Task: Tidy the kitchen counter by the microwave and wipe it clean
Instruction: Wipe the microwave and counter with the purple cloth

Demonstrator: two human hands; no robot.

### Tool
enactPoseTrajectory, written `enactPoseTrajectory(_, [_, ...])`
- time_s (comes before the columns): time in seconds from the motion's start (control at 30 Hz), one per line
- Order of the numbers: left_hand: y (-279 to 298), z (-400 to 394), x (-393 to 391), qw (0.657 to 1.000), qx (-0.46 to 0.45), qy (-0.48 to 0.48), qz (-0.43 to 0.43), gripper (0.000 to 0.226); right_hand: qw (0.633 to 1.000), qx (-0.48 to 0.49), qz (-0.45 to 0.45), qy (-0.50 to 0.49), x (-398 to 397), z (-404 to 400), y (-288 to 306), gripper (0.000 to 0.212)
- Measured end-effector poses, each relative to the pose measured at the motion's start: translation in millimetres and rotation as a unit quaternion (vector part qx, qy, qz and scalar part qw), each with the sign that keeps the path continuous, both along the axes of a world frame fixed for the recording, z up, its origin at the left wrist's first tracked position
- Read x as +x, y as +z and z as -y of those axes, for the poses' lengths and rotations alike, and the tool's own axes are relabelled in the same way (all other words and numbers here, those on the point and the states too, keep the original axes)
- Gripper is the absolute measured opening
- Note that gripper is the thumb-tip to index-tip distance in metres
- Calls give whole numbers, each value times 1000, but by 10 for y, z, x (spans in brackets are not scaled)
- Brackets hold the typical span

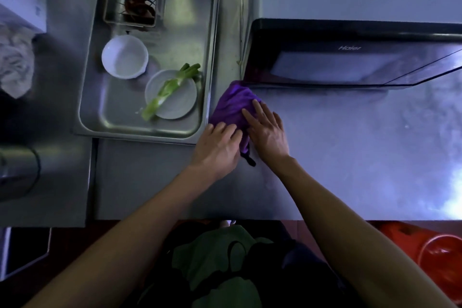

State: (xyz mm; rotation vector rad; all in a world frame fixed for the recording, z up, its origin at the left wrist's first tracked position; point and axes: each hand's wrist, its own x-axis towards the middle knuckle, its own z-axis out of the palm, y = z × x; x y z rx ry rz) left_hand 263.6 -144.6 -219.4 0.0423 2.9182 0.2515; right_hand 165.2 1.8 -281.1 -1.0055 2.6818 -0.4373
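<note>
Cloth: purple cloth (231,107) bunched on the tabletop (350,145), just beside the microwave's (350,57) front left corner
Left hand (216,149): grip flat, fingers lying straight on the cloth's near edge
Right hand (267,130): grip flat, fingers spread, pressing the cloth down
Left of cloth: steel tray (207,70) holding a bowl (124,56), a plate (180,105), a green onion (170,90)
Risk: bunched cloth may skip patches; a wide sweep could knock the tray's edge

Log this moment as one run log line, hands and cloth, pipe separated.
step: wiping | left hand: flat on purple cloth | right hand: flat on cloth | cloth: on counter, touching microwave front corner
</note>
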Motion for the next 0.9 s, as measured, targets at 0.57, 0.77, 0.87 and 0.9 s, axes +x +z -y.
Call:
enactPoseTrajectory(0.57, [-225, -74, -473, 984, 63, 153, 65, 64, 994, -103, 30, -12, -295, 31, 65, 46])
enactPoseTrajectory(0.77, [-286, -34, -562, 989, 36, 121, 74, 81, 978, -159, 54, -125, -241, -209, 178, 44])
enactPoseTrajectory(0.87, [-326, -68, -652, 986, -5, 125, 109, 83, 980, -139, 60, -132, -166, -275, 226, 43])
enactPoseTrajectory(0.9, [-335, -70, -676, 985, -13, 128, 117, 83, 980, -128, 69, -132, -138, -267, 242, 43])
